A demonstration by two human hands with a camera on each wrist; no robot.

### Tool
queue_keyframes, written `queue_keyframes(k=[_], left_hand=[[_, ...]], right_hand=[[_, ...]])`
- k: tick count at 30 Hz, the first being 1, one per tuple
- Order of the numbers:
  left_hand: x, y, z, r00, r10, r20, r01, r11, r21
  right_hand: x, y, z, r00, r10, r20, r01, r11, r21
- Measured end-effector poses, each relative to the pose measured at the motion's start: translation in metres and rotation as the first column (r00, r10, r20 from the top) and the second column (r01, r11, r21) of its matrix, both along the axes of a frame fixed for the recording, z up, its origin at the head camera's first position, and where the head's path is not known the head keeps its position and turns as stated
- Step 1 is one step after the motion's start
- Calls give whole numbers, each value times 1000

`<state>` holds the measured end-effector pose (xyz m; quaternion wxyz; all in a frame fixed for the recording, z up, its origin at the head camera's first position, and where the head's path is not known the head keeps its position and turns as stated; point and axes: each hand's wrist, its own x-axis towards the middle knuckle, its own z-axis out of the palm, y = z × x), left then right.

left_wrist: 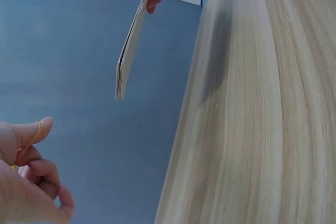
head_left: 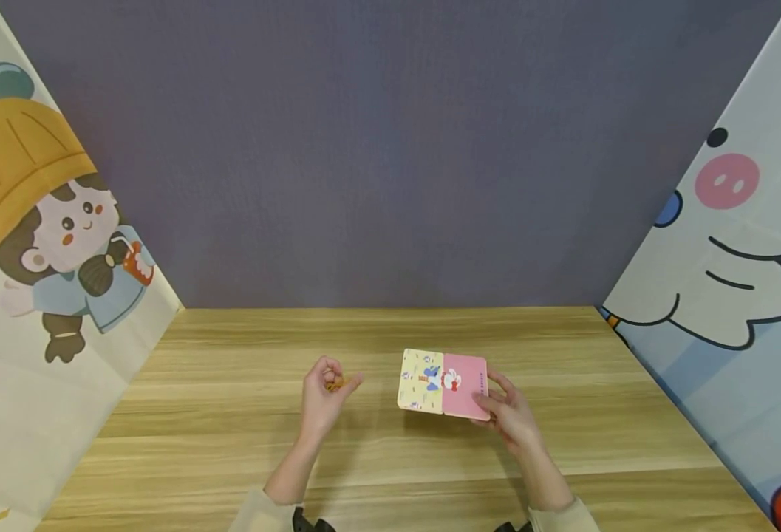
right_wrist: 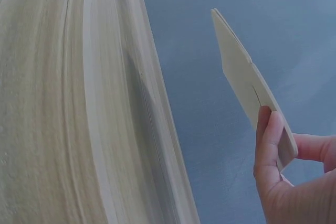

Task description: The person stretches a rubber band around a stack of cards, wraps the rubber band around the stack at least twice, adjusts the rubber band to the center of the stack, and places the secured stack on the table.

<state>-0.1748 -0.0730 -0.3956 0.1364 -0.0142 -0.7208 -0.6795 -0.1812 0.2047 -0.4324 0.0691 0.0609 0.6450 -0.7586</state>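
Note:
My right hand (head_left: 515, 423) pinches the right edge of a thin booklet (head_left: 465, 369), thumb on its printed face and fingers behind. One half is pink with a white rabbit, the other pale yellow with small blue figures. From the right wrist view, the plain cream back of the booklet (right_wrist: 236, 69) shows, held up off the table. In my left hand (head_left: 321, 395) is a small yellow-orange rubber band (head_left: 335, 383), gripped by curled fingers. The left wrist view has part of the rubber band (left_wrist: 35, 134) looped against the thumb; the rest is hidden in the fingers.
A wood-grain table (head_left: 244, 443) lies below both hands. A dark grey-blue panel (head_left: 390, 162) stands along its far edge. Cartoon-printed sheets flank it, the left sheet (head_left: 18, 384) and the right sheet (head_left: 669, 258).

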Motion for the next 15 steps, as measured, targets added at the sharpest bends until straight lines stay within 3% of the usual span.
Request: queue_keyframes(k=[4, 8, 15], left_hand=[[2, 1, 2, 999, 37, 36, -36, 999, -31], [2, 2, 5, 997, 69, 20, -68, 997, -45], [2, 3, 4, 999, 38, -5, -39, 999, -38]], right_hand=[[1, 0, 0, 1000, -3, 6, 3, 1000, -6], [1, -1, -1, 1000, -13, 7, 13, 1000, -5], [1, -1, -4, 1000, -20, 3, 20, 1000, -2]])
